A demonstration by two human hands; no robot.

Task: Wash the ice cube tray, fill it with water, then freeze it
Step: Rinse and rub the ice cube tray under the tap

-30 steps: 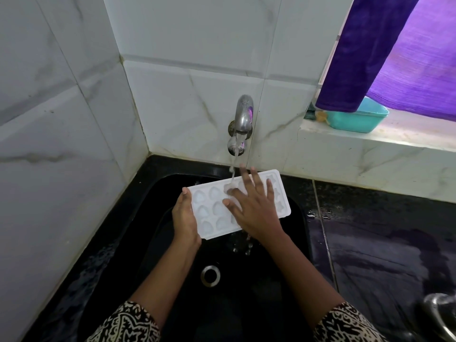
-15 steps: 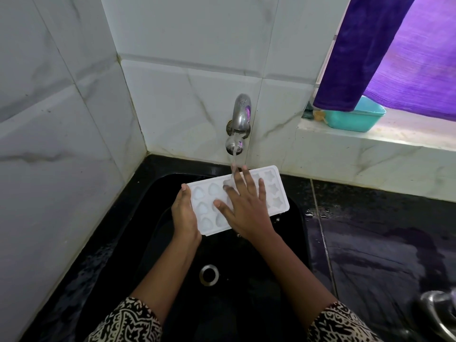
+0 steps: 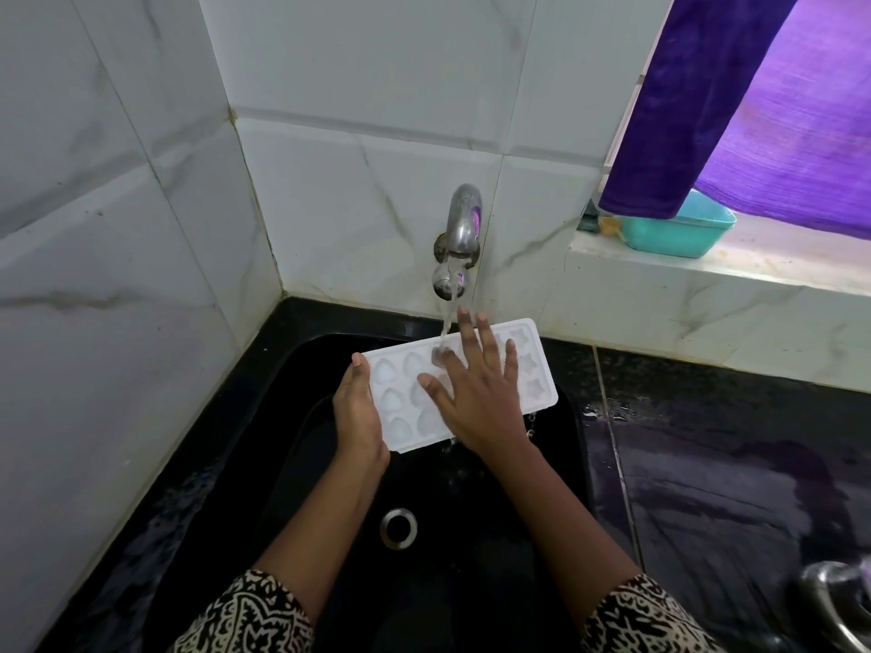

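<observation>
- Two hands meet on one white ice cube tray (image 3: 398, 403), held below the tap (image 3: 464, 219), over the black sink (image 3: 558, 468).
- Below-left of the tap, the left hand (image 3: 357, 412) grips its short end.
- Under the tap's water (image 3: 447, 318), the right hand (image 3: 480, 400) lies flat on the tray, fingers straight and spread.

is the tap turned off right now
No, water streams from the tap onto the ice cube tray over the black sink.
</observation>
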